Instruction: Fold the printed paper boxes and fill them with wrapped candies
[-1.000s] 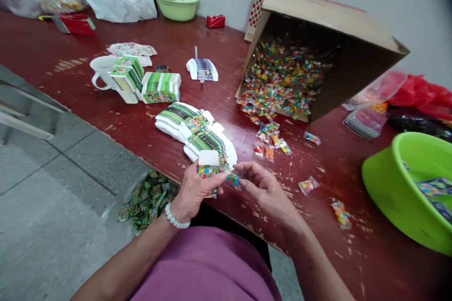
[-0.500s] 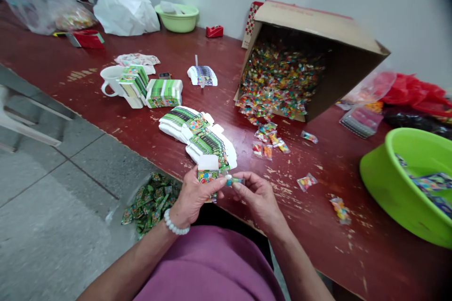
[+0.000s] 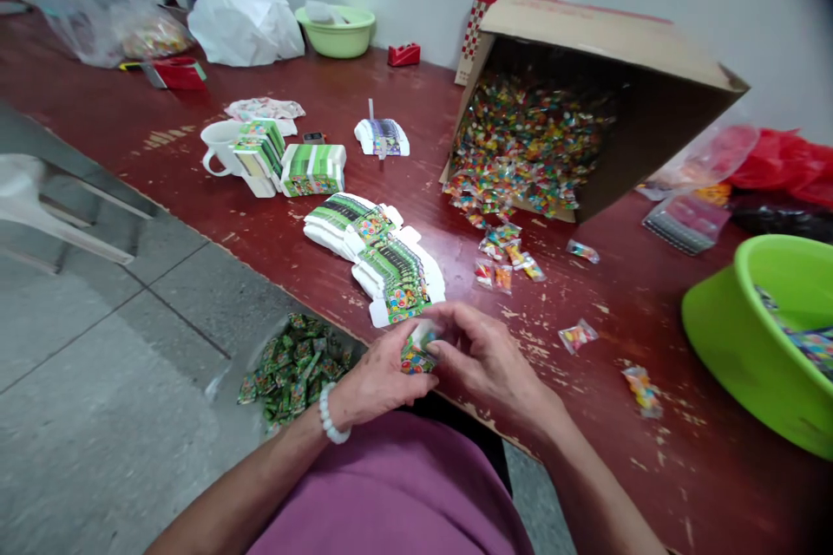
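Both my hands meet at the near edge of the dark red table (image 3: 364,95). My left hand (image 3: 381,377), with a white bead bracelet on the wrist, grips a small green printed box (image 3: 416,349) from below. My right hand (image 3: 485,355) curls over the box's top, fingers closed on it. Just beyond my fingers lies a fanned stack of flat green box blanks (image 3: 377,251). A tipped cardboard carton (image 3: 625,78) spills small colourful candy packets (image 3: 521,147) onto the table, and several loose packets (image 3: 508,264) lie to the right of my hands.
A bright green basin (image 3: 735,338) holding filled boxes stands at the right. A white mug (image 3: 221,147) and folded boxes (image 3: 312,169) sit at the left. A bag of green boxes (image 3: 292,364) lies on the floor below. Pale green bowl (image 3: 335,30), white bag (image 3: 244,13) at back.
The candy packet pinched in my right fingers beside the box is out of sight. My right hand now covers the top of the box, which sits lower and tilted.
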`<state>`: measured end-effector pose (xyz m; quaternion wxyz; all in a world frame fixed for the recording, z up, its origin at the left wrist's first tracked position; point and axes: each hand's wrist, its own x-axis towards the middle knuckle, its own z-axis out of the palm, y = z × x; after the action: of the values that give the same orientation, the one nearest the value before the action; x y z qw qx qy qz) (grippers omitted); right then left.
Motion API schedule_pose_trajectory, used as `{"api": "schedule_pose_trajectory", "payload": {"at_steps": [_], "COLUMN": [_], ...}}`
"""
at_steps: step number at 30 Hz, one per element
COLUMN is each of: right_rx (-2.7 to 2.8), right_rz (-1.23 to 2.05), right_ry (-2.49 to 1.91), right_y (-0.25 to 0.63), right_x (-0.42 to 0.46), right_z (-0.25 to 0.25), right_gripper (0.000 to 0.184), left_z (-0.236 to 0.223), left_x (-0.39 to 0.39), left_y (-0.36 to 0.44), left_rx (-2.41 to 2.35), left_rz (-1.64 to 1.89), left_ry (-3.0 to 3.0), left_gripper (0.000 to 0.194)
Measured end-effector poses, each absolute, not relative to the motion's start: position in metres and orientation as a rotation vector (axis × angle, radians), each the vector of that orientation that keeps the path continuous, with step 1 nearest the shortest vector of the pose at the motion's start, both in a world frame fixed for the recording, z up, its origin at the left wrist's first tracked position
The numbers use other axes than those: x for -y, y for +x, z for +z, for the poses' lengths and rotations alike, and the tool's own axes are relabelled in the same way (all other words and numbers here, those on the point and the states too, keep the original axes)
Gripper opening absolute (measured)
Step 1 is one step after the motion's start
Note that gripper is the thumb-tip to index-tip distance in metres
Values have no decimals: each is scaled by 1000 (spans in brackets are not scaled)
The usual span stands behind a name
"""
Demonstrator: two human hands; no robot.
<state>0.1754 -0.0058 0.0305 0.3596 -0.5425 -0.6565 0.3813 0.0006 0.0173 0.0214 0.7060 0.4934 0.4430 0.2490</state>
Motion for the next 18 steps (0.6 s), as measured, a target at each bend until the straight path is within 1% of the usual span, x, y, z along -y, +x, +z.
{"api": "schedule_pose_trajectory", "payload": {"at_steps": [2,5,8,10,11,13,16,18], "right_rx": [1547,1609,1763,1659,1558,1334,1072,984], "right_rz": [1009,880,726,700,714,829,1120,1249], "right_ry": [-1455,-1443,-1373,-1381,-1399,-1397,-1261,-1173], "right_y": [172,169,167,164,162,154,141,135], "right_x": [5,6,11,14,16,20,23,24], "right_z": [26,25,25,22,19,10,-1,-5], "right_gripper": [26,10,20,20,20,17,16,16], "left_z": [21,19,14,11,9,6,4,3], "left_x": [-17,-17,-20,-23,-25,-27,-27,-24], "left_y": [0,-1,-2,-4,-4,-4,-3,0], "left_rx": [-942,-856,-785,-765,-759,-757,-796,-846], "left_rz": [476,474,571,599,600,593,614,667], "left_ry": [1114,1013,802,645,578,492,464,489], "left_gripper": [48,50,42,38,41,48,43,43]}}
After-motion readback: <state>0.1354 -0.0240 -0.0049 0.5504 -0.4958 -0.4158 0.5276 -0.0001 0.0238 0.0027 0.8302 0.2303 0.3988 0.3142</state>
